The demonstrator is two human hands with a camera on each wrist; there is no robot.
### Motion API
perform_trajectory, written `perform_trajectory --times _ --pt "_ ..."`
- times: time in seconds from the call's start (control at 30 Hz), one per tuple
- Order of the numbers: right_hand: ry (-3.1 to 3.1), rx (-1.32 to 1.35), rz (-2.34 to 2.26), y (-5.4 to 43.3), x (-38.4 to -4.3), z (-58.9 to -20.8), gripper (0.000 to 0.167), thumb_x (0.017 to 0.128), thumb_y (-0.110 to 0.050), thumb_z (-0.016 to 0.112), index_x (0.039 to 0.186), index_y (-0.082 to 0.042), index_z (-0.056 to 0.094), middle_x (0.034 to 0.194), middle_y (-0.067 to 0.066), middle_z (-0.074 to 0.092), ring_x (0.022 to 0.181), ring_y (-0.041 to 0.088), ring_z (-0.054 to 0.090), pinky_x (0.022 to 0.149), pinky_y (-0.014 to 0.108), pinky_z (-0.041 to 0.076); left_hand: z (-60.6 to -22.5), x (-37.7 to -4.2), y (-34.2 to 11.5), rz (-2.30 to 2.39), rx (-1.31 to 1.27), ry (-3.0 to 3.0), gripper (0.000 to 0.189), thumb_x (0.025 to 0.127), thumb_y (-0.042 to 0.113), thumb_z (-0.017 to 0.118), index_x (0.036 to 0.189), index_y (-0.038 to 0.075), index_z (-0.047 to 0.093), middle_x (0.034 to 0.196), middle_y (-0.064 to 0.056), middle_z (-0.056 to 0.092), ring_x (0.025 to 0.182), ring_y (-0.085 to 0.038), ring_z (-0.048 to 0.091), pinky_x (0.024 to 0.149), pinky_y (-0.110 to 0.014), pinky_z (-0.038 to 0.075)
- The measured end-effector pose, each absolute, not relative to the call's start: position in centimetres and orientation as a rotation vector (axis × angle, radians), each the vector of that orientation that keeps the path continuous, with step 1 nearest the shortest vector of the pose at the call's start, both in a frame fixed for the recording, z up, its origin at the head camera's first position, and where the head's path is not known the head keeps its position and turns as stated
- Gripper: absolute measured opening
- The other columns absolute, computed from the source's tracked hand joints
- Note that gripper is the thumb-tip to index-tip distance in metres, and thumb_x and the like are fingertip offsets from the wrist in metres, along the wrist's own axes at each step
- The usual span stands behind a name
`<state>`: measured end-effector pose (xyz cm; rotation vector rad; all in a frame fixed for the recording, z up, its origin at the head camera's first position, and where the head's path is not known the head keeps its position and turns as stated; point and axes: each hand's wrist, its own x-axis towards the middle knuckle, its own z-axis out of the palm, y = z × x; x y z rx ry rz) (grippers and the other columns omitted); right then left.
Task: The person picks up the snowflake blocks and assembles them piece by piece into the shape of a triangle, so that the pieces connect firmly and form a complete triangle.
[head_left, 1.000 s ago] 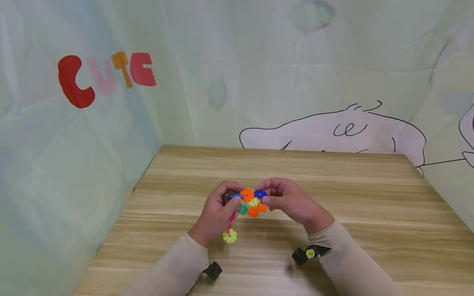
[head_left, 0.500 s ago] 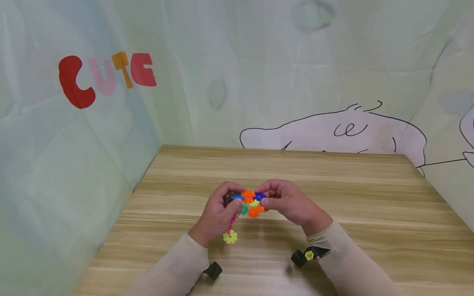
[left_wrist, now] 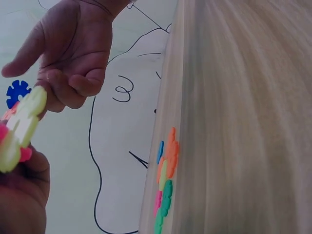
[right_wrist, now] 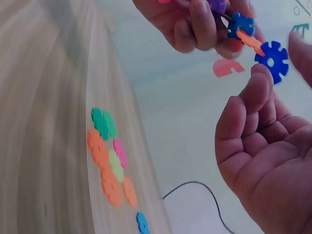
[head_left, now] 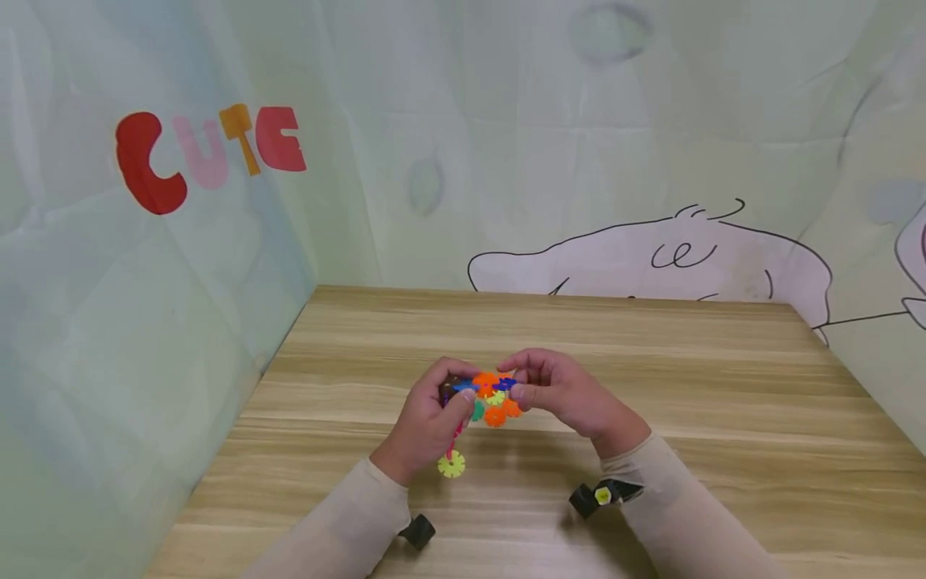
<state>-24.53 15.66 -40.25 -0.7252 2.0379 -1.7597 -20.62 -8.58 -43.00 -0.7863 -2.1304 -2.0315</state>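
Observation:
My left hand (head_left: 427, 414) grips a chain of interlocking plastic snowflake discs. A yellow disc (head_left: 452, 464) hangs from the chain's near end, looming pale in the left wrist view. Along the chain toward the right come a purple disc (right_wrist: 217, 5), a lighter blue disc (right_wrist: 241, 25) and an orange disc (right_wrist: 249, 43). At its right end, a dark blue disc (right_wrist: 278, 62) meets the orange one edge to edge. Thumb and index finger of my right hand (head_left: 567, 394) pinch around this dark blue disc, with the other fingers curled below.
Loose discs lie on the wooden table (head_left: 651, 346) beyond the hands: orange (head_left: 495, 416), green (head_left: 477, 411), yellow (head_left: 495, 398), pink (right_wrist: 120, 153) and blue (right_wrist: 142, 223). Printed cloth walls (head_left: 405, 121) stand along the table's left and back edges.
The dark blue disc has turned from facing up to nearly edge-on in the head view, and the orange disc has tilted with it. Both hands have stayed almost in place.

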Motion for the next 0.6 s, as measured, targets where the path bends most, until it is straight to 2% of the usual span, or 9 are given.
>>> perform_trajectory --times 0.13,0.23,0.4,0.47,0.53,0.6 --pt "2.27 -0.599 -1.685 16.5 -25.7 -41.0 0.034 0.108 -0.017 0.06 0.139 -0.001 0.059 0.094 0.009 0.062 0.08 0.022 0.059 0.079 0.03 0.058 -43.1 -20.8 -8.6 -2.019 -0.711 -2.127 0.024 0.103 0.001 0.052 0.126 0.003 0.059 0.081 -0.008 0.054 0.067 -0.013 0.052 0.06 -0.023 0.05" --pt "2.449 -0.418 -1.531 17.0 -26.6 -41.9 0.038 0.107 -0.025 0.062 0.139 -0.005 0.061 0.09 0.008 0.062 0.079 0.023 0.058 0.074 0.032 0.054 -43.2 -20.8 -8.7 -2.025 -0.672 -2.132 0.024 0.104 0.001 0.052 0.127 0.005 0.059 0.084 -0.009 0.055 0.067 -0.014 0.052 0.059 -0.024 0.049" --pt "2.585 -0.266 -1.193 17.4 -27.3 -43.1 0.045 0.104 -0.035 0.065 0.143 -0.013 0.063 0.103 0.011 0.066 0.087 0.025 0.06 0.07 0.034 0.05 -43.2 -20.9 -8.6 -2.046 -0.675 -2.122 0.024 0.104 0.001 0.051 0.127 0.004 0.059 0.085 -0.01 0.055 0.068 -0.014 0.052 0.059 -0.023 0.05" --pt "2.581 -0.259 -1.111 17.5 -27.5 -43.5 0.046 0.104 -0.037 0.065 0.146 -0.017 0.062 0.104 0.011 0.066 0.085 0.025 0.059 0.07 0.034 0.049 -43.3 -20.9 -8.6 -2.049 -0.691 -2.104 0.024 0.103 -0.001 0.052 0.126 0.002 0.059 0.084 -0.01 0.055 0.067 -0.013 0.052 0.059 -0.022 0.049" --pt "2.57 -0.273 -1.049 17.6 -27.5 -43.7 0.05 0.105 -0.038 0.063 0.151 -0.019 0.058 0.105 0.01 0.066 0.087 0.025 0.059 0.075 0.037 0.049 -43.4 -21.0 -8.5 -2.046 -0.706 -2.089 0.024 0.103 -0.002 0.052 0.125 0.0 0.059 0.084 -0.01 0.055 0.067 -0.013 0.052 0.059 -0.022 0.049" --pt "2.566 -0.285 -0.997 17.6 -27.6 -43.9 0.052 0.106 -0.038 0.061 0.155 -0.022 0.055 0.116 0.011 0.068 0.098 0.027 0.062 0.086 0.044 0.053 -43.4 -21.0 -8.6 -2.042 -0.706 -2.089 0.024 0.102 -0.002 0.052 0.125 -0.001 0.059 0.084 -0.01 0.055 0.067 -0.012 0.052 0.059 -0.022 0.049"
